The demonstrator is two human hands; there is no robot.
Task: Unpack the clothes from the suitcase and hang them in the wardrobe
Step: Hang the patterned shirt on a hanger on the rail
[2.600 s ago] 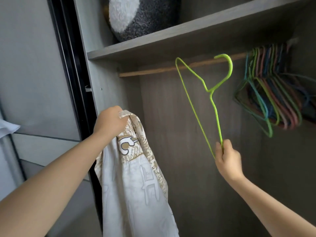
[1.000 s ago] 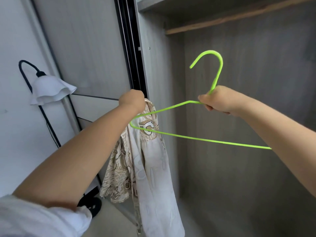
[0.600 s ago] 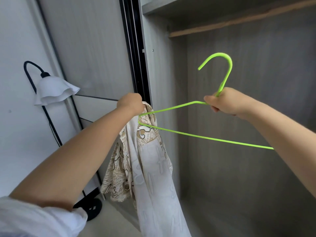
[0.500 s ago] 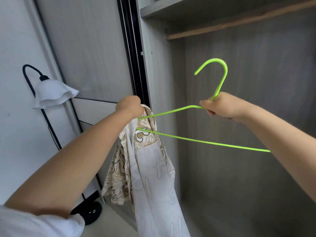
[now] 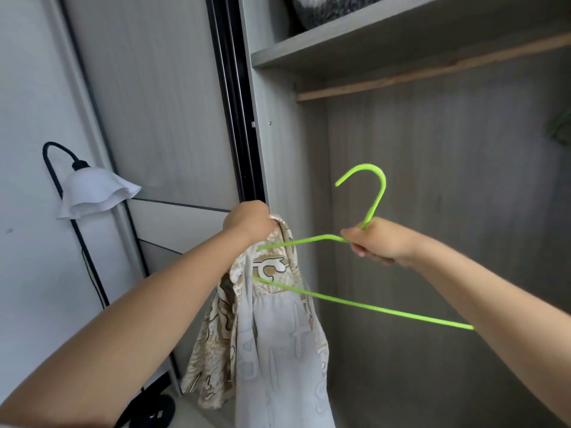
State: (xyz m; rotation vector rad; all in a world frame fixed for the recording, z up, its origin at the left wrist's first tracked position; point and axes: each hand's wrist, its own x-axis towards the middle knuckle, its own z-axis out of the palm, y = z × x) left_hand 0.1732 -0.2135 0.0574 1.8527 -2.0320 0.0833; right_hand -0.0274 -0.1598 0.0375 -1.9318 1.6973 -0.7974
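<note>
Fabric (image 5: 272, 329) is hanging from the left hand (image 5: 248, 222), bunched in its fist; the right hand (image 5: 380, 244) is pinching a green hanger (image 5: 375, 199) poking inside the garment, before the grey wardrobe (image 5: 432, 168).

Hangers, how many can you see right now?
1 for certain: the green hanger gripped by the right hand, one end tucked into the garment the left hand holds. A blurred green shape at the right edge may be more.

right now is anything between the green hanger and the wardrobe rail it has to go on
Nothing visible does. The green hanger, gripped by the right hand, sits below the wooden rail with open space between. Its left end is tucked into the patterned garment that the left hand holds.
</note>
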